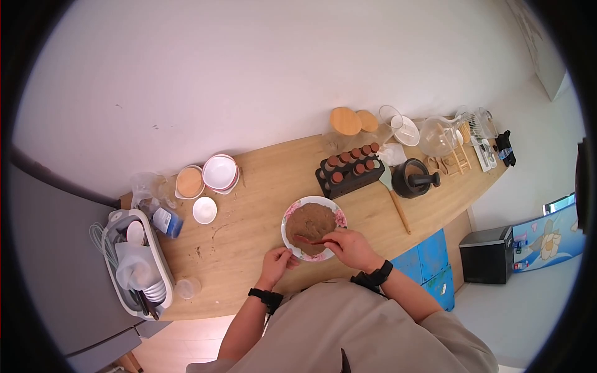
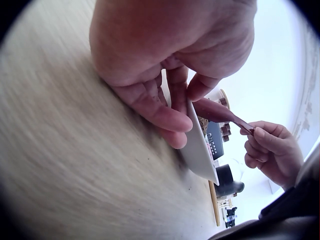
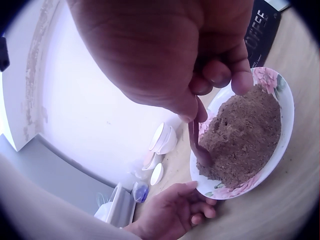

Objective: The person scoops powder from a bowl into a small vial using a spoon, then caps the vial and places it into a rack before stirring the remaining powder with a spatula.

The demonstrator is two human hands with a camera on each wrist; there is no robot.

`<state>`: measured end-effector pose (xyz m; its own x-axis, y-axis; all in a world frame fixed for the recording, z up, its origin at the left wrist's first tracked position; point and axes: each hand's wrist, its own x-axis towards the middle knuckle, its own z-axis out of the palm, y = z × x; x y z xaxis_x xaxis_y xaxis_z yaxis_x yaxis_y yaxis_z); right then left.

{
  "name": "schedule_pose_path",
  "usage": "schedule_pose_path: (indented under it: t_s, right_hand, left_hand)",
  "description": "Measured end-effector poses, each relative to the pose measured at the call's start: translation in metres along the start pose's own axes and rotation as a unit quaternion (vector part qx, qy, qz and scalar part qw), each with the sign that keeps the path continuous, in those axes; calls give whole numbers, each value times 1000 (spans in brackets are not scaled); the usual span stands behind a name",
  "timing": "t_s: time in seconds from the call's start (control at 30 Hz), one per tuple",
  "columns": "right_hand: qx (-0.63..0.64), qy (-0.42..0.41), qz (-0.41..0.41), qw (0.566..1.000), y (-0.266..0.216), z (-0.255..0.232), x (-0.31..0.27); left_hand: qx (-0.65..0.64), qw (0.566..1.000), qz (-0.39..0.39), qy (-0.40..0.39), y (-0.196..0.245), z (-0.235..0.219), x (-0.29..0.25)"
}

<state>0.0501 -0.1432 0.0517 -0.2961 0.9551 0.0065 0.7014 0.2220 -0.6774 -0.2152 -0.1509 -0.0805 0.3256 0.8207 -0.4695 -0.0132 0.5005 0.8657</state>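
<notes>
A white bowl with pink flowers stands on the wooden table, filled with brown powdery matter. The left hand pinches the bowl's near left rim between thumb and fingers, as the left wrist view also shows at the bowl. In the right hand is the handle of a reddish-brown spoon; its head rests in the powder near the bowl's left side. The right wrist view shows the spoon partly sunk in the powder.
Behind the bowl is a black rack of brown-capped tubes. To its right are a spatula, a mortar with pestle and glassware. At the left stand white bowls, a small white cup and a dish basket.
</notes>
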Motion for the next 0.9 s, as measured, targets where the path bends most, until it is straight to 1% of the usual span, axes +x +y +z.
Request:
schedule_pose_path:
  t_s: [0.37, 0.43, 0.9]
  right_hand:
    - [20, 10, 0, 1000, 0, 0, 2]
    - [25, 5, -10, 1000, 2, 1, 2]
    - [25, -7, -1, 1000, 5, 10, 0]
  left_hand:
    - [-16, 1000, -2, -3, -4, -2, 2]
    - [-13, 1000, -2, -6, -4, -3, 2]
    - [-12, 1000, -6, -6, -5, -4, 2]
